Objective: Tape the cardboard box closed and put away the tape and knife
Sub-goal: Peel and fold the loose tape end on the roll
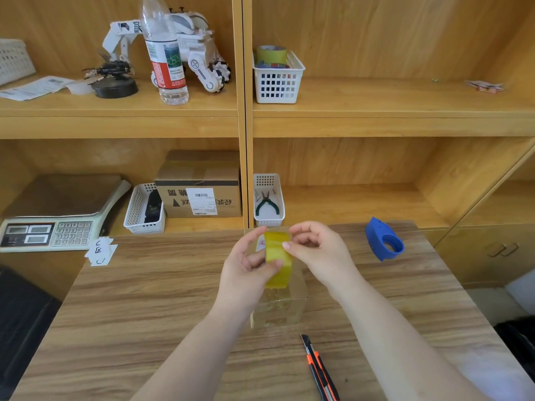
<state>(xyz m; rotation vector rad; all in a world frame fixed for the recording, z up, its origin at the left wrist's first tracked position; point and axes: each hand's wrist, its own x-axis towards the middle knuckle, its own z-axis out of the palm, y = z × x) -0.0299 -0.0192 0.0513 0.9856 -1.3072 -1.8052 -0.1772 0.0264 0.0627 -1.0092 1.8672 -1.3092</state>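
A: Scene, biggest first?
B: Wooden shelving (243, 123) fills the background. Wood-grain table (144, 308) in front of it. On the table, centre, a small cardboard box (279, 309), top glossy with tape, partly hidden by the hands.

A: Hands?
B: Both raised just above the box. Left hand (246, 267) grips the yellow tape roll (278, 257), thumb on the near face, fingers curled around the far side. Right hand (315, 250) is at the roll's top right, fingers curled in narrow, thumb and forefinger pinched at the tape surface. Can't tell if it actually has the loose end.

A: Knife?
B: Orange-and-black utility knife (320, 369) lies flat on the table, near the bottom edge, right of the left forearm, apart from the box. Not touched.

A: Other stuff on the table?
B: Blue tape dispenser (383, 240) far right, well clear of the hands. Paper slips (101, 251) at the far left corner.

A: Shelves?
B: Lower level: weighing scale (49, 218), a printed carton (202, 192), a white basket with pliers (267, 204). Upper level: white basket with tape rolls (278, 79), a plastic bottle (165, 50).
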